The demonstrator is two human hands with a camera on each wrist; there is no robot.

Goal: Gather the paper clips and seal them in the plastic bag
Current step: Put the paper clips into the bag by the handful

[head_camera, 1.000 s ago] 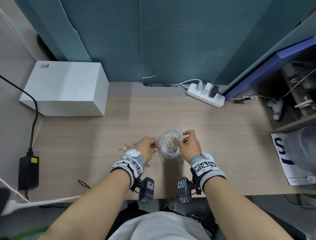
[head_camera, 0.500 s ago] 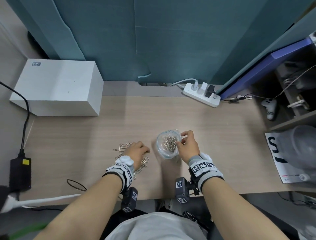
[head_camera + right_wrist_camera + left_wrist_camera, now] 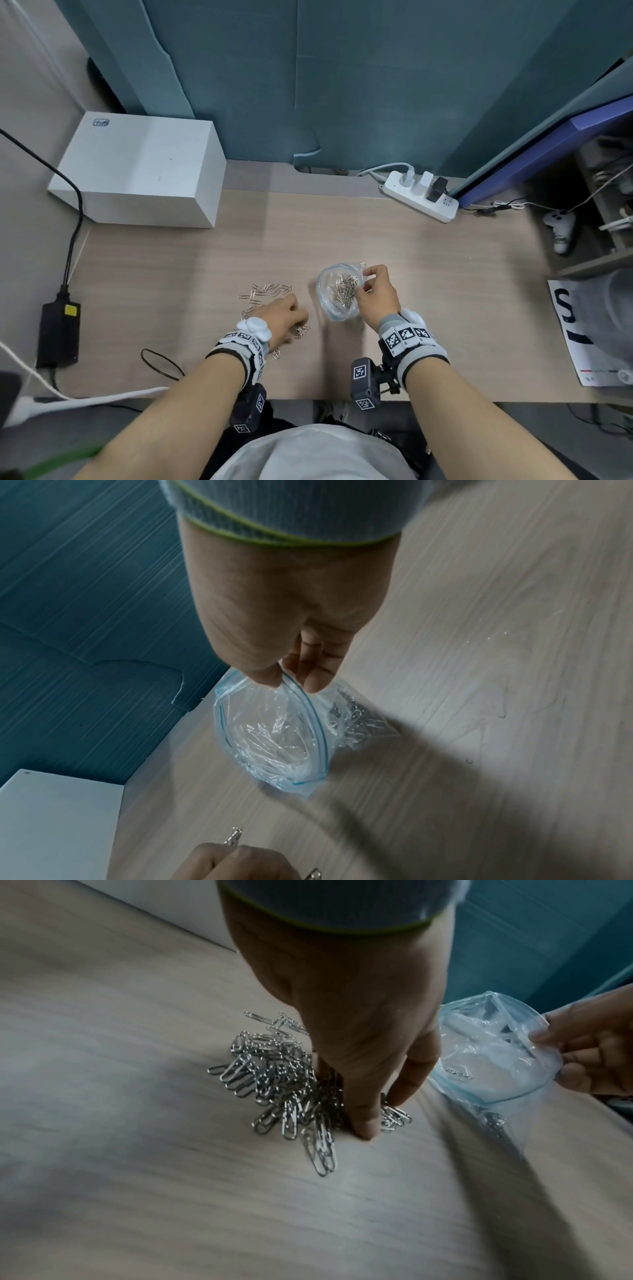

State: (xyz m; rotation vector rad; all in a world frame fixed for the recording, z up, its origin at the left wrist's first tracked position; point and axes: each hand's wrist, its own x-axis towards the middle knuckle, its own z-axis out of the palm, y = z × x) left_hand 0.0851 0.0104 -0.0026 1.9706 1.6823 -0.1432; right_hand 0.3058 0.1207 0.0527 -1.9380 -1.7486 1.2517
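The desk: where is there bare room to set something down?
Bare wood lies between the white box and the power strip, and right of the plastic bag up to the printed sheet. It is crowded around the paper clips.

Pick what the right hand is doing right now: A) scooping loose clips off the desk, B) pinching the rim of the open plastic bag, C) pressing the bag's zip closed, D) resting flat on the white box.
B. In the right wrist view the right hand pinches the blue-striped rim of the plastic bag between thumb and fingers, its mouth open, while the left hand is down in the loose paper clips.
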